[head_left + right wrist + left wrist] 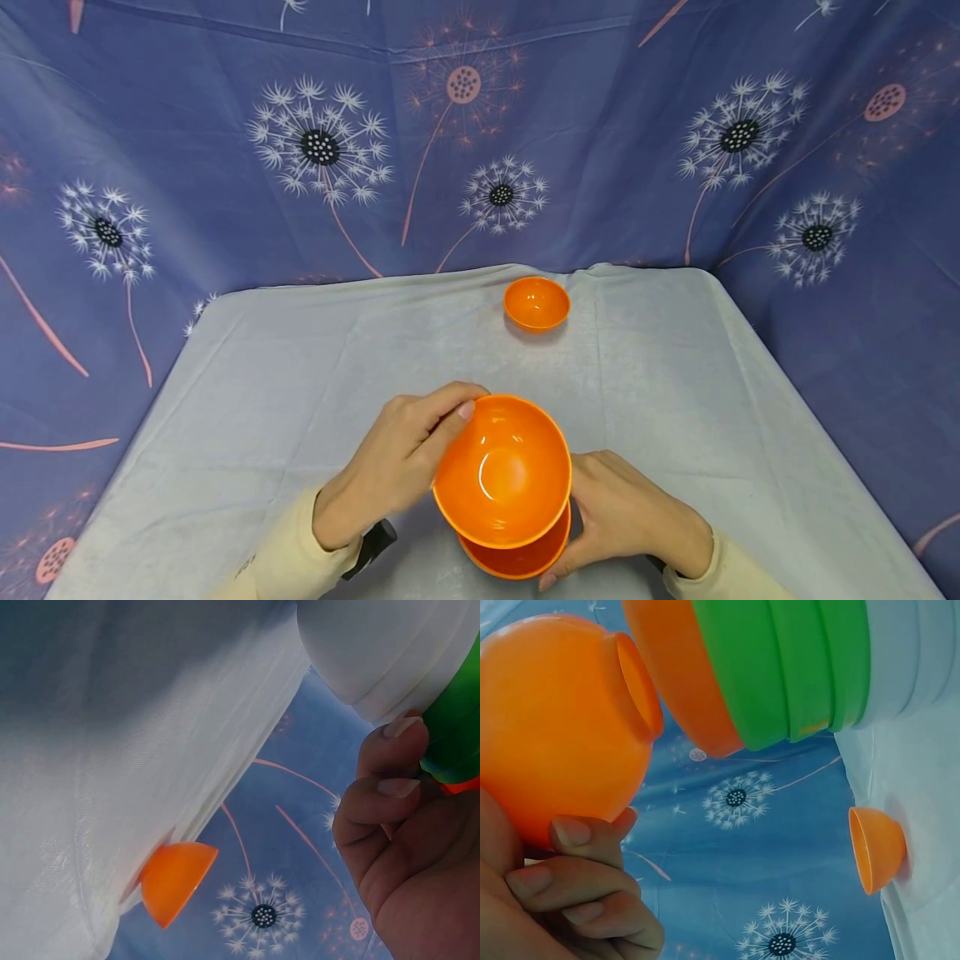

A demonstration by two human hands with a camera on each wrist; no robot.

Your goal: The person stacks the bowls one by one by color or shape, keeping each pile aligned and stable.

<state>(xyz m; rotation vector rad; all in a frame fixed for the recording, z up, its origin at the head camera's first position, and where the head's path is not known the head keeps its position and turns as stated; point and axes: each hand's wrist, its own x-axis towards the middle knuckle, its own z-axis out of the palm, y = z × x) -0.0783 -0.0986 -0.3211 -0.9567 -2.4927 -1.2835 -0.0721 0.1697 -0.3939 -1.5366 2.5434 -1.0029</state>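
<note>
My left hand [397, 454] pinches an orange bowl [504, 475] by its left rim, thumb at the edge and fingers curled below. The bowl is held just over a tall stack of bowls, whose top orange bowl [525, 557] shows partly beneath it. In the left wrist view a small gap parts the held bowl's foot from that top bowl. Under it come green bowls [780, 667], then white bowls [904, 660] lower down. My right hand [630, 508] grips the stack from the right side, its fingers against the white and green bowls in the right wrist view.
A single small orange bowl [536, 305] stands upright near the back edge of the table, right of centre. Pale cloth covers the table [285, 367]. Blue dandelion-print curtains [585, 133] hang behind it and at both sides.
</note>
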